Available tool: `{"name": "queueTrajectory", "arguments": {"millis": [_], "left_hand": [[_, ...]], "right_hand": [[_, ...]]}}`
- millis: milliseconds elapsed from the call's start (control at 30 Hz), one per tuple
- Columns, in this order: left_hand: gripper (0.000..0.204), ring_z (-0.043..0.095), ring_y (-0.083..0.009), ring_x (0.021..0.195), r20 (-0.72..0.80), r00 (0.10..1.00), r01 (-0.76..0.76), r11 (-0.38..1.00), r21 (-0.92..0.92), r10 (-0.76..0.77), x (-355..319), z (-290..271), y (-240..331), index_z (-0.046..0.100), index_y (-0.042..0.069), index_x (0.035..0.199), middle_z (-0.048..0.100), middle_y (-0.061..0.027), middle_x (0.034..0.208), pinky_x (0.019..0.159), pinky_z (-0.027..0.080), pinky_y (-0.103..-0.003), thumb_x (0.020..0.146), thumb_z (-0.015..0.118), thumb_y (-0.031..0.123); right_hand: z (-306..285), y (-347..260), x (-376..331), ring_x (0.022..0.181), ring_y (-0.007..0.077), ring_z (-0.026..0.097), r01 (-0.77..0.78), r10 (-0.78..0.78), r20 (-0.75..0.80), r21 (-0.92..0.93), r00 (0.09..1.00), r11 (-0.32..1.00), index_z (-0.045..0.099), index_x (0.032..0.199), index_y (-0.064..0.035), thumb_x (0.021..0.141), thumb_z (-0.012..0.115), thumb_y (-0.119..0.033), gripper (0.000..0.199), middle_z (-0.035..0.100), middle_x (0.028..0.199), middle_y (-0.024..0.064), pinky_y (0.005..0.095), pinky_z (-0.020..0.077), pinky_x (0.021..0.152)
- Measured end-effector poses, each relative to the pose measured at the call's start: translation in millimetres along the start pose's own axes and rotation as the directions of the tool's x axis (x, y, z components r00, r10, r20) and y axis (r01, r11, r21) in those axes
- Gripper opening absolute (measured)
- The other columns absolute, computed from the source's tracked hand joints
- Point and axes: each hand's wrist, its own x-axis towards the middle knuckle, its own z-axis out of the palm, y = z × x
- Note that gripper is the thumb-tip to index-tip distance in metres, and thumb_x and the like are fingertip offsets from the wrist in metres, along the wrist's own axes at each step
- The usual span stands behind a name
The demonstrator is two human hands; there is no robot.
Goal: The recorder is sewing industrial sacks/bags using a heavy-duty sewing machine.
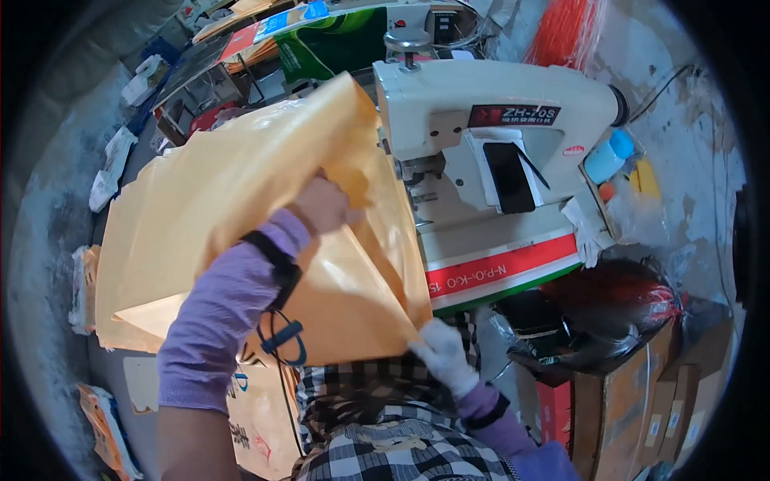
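Observation:
A large orange-yellow woven sack [200,200] is lifted in front of me, spreading from the sewing machine down to my lap. My left hand [325,204], bare and in a purple sleeve with a black wrist strap, grips the sack near its upper middle. My right hand [441,353], in a white glove, pinches the sack's lower right corner over my checked clothing. The sack's top edge reaches the needle end of the white industrial sewing machine [497,120].
A black phone [509,178] leans on the machine's front. A blue-capped bottle [608,156] stands at its right. Cardboard boxes [642,401] and dark bags sit lower right. More orange sacks [257,417] lie lower left, and cluttered tables [241,56] stand behind.

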Motion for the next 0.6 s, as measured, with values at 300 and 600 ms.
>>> {"name": "queueTrajectory", "arguments": {"millis": [300,600], "left_hand": [[0.032,0.053,-0.0389,0.063,-0.317,0.796,0.242,0.752,-0.613,-0.515,-109,-40,43,0.055,0.000,0.066,0.053,-0.0193,0.064,0.065,0.042,-0.046,0.089,0.064,0.020],[0.033,0.064,-0.0269,0.076,-0.354,0.927,-0.233,0.930,-0.283,0.125,-41,6,88,0.065,0.010,0.075,0.066,-0.0069,0.076,0.092,0.037,-0.048,0.092,0.058,0.037]], "right_hand": [[-10,34,94,0.072,0.0297,0.059,0.214,-0.221,-0.067,-0.095,0.973,0.972,0.061,0.064,-0.0028,0.074,0.077,-0.022,0.027,0.057,0.067,0.0104,0.0377,0.0483,0.064],[18,-9,23,0.080,0.0270,0.064,0.156,-0.157,-0.018,-0.061,0.987,0.986,0.066,0.073,-0.0020,0.072,0.079,-0.021,0.023,0.067,0.079,0.0096,0.0354,0.0525,0.071]]}}
